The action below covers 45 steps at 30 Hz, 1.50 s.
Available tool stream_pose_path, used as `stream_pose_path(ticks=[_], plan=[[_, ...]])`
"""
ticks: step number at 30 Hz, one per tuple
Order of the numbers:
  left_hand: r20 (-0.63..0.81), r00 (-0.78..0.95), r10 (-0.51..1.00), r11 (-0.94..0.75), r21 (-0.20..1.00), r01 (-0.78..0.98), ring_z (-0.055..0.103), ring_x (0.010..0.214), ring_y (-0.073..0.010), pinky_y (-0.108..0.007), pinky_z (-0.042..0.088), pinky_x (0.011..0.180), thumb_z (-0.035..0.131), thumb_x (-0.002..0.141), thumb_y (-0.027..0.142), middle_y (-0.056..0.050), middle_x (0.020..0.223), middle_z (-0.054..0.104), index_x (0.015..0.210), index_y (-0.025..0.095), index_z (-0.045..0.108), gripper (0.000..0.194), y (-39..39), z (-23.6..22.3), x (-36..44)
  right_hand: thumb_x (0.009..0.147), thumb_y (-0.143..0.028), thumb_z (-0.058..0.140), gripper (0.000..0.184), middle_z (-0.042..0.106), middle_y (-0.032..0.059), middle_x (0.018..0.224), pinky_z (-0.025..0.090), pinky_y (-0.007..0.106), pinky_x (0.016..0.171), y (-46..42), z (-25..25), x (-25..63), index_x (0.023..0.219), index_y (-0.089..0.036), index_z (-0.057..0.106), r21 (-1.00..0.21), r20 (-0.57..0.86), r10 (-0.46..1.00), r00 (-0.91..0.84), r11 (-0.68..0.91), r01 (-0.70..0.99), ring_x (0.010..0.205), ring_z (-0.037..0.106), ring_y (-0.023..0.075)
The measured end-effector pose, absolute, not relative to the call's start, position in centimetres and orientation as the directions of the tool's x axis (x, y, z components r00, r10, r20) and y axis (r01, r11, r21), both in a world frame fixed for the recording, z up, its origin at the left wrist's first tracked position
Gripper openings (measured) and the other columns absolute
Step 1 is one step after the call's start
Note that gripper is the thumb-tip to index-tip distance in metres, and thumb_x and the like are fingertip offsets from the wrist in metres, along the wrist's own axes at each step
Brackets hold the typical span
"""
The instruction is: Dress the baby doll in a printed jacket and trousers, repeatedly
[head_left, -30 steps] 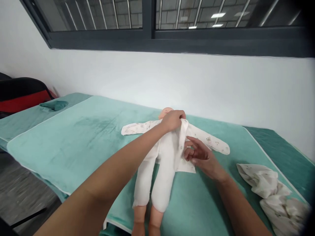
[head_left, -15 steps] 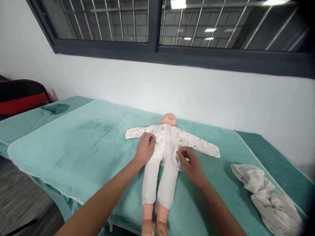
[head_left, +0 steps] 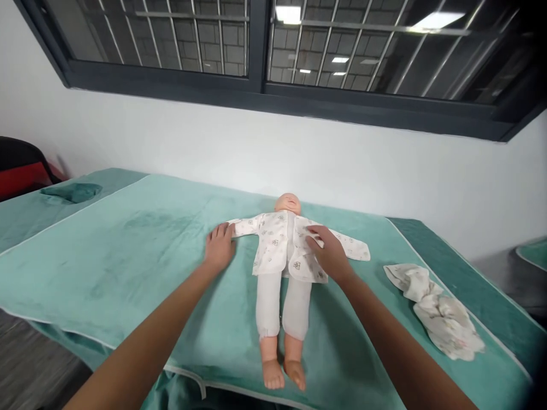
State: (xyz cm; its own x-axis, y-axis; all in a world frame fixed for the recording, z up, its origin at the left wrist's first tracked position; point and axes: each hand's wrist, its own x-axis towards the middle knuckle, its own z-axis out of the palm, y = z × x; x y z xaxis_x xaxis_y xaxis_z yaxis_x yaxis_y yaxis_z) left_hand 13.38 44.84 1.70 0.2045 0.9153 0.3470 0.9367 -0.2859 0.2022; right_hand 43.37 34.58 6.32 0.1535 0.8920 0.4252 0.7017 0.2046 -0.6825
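On green bedding (head_left: 141, 256), a doll (head_left: 287, 203) lies inside a printed jacket (head_left: 272, 245), both hands (head_left: 219, 249) (head_left: 329, 254) against it, grip unclear

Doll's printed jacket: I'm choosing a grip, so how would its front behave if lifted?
The jacket would probably flop, since its fabric looks thin. Its front edges should lift easily, lying parted down the middle. It seems light, lacking visible padding.
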Motion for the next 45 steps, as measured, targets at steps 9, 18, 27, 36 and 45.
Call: stream_pose_path(ticks=[9, 18, 27, 36, 45], plan=[[0.352, 0.122, 0.928, -0.166, 0.098, 0.981, 0.048, 0.116, -0.0332, -0.046, 0.036, 0.095, 0.029, 0.095, 0.017, -0.018, 0.126, 0.055, 0.137, 0.017, 0.046, 0.046, 47.8, 0.3, 12.1, 0.095, -0.05, 0.043, 0.057, 0.039, 0.0102, 0.156, 0.025, 0.053, 0.119, 39.9, 6.4, 41.8, 0.144, -0.021, 0.048, -0.699, 0.217, 0.974, 0.069, 0.105, 0.708, 0.145, 0.032, 0.0307], [0.393, -0.046, 0.918, 0.0, 0.116, 0.993, 0.046, 0.115, -0.0331, -0.046, 0.035, 0.094, 0.024, 0.094, 0.013, -0.02, 0.126, 0.054, 0.147, 0.011, 0.035, 0.055, 48.8, -0.2, 13.0, 0.096, -0.052, 0.044, 0.061, 0.025, 0.0059, 0.162, 0.024, 0.055, 0.121, 36.7, 4.0, 40.0, 0.151, -0.026, 0.038, -0.706, 0.325, 0.937, 0.125, 0.153, 0.691, 0.15, 0.021, 0.029], [0.407, -0.168, 0.898, 0.106, 0.172, 0.979, 0.046, 0.114, -0.032, -0.044, 0.035, 0.092, 0.021, 0.095, 0.014, -0.018, 0.125, 0.054, 0.142, 0.013, 0.042, 0.051, 48.8, -0.2, 13.1, 0.092, -0.032, 0.06, 0.034, 0.046, 0.0033, 0.15, 0.022, 0.054, 0.122, 31.0, 6.2, 36.3, 0.125, -0.027, 0.059, -0.238, 0.417, 0.836, -0.356, 0.478, 0.845, 0.147, 0.029, 0.0272], [0.469, -0.114, 0.876, 0.027, 0.188, 0.982, 0.047, 0.111, -0.0325, -0.043, 0.035, 0.089, 0.03, 0.093, 0.014, -0.016, 0.12, 0.055, 0.126, 0.016, 0.055, 0.041, 48.9, -0.7, 12.8, 0.095, -0.015, 0.05, 0.014, 0.067, 0.0044, 0.109, 0.028, 0.049, 0.118, 30.3, 6.7, 37.0, 0.096, -0.023, 0.061, -0.178, 0.515, 0.785, -0.344, 0.491, 0.853, 0.122, 0.053, 0.0227], [0.498, -0.064, 0.865, -0.057, 0.224, 0.973, 0.049, 0.111, -0.0332, -0.045, 0.035, 0.09, 0.036, 0.094, 0.017, -0.015, 0.116, 0.057, 0.119, 0.019, 0.059, 0.034, 49.3, -1.3, 12.6, 0.096, -0.042, 0.051, 0.026, 0.064, 0.0071, 0.116, 0.048, 0.039, 0.089, 35.6, 8.8, 38.1, 0.112, -0.023, 0.059, -0.568, 0.44, 0.896, 0.066, 0.22, 0.793, 0.107, 0.059, 0.0241]])
